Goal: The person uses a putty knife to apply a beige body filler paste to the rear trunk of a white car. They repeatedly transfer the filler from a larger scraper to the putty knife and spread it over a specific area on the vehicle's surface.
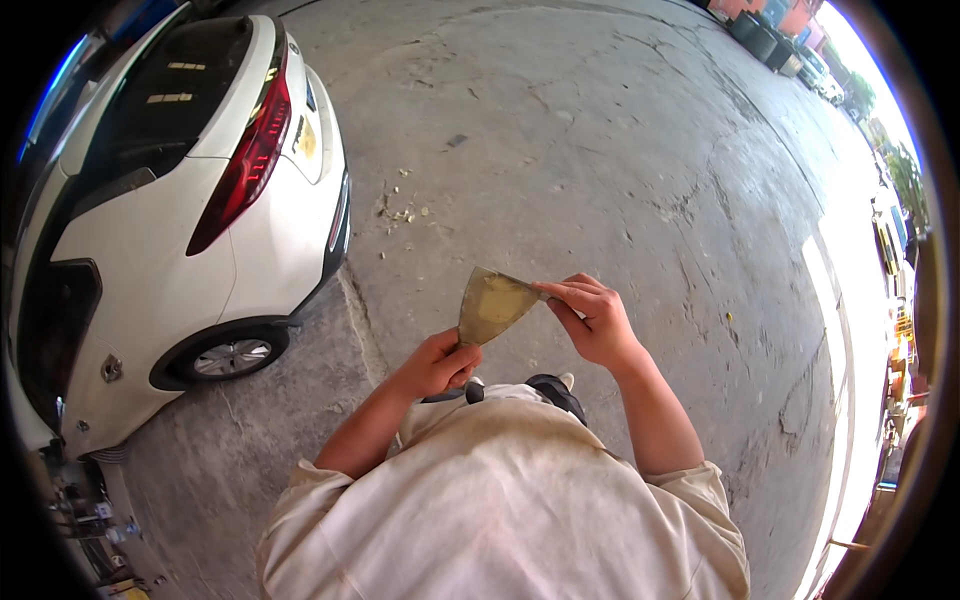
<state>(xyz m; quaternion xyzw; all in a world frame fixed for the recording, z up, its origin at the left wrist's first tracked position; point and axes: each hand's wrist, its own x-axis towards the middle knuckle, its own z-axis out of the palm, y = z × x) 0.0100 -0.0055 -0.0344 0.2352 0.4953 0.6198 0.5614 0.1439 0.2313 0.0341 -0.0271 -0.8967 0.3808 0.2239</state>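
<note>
A flat, fan-shaped scraper blade (492, 306), dull yellow-green and smeared, is held up in front of my chest. My left hand (440, 364) grips its narrow lower end. My right hand (594, 318) pinches the blade's upper right corner with thumb and fingertips. Both forearms rise from my cream shirt at the bottom of the view.
A white car (190, 215) stands at the left with its rear quarter, red tail lamp and a wheel (232, 357) close to me. Cracked grey concrete floor (620, 150) spreads ahead, with a small patch of debris (402, 212). Dark bins (760, 40) sit far back right. Clutter lies at the lower left.
</note>
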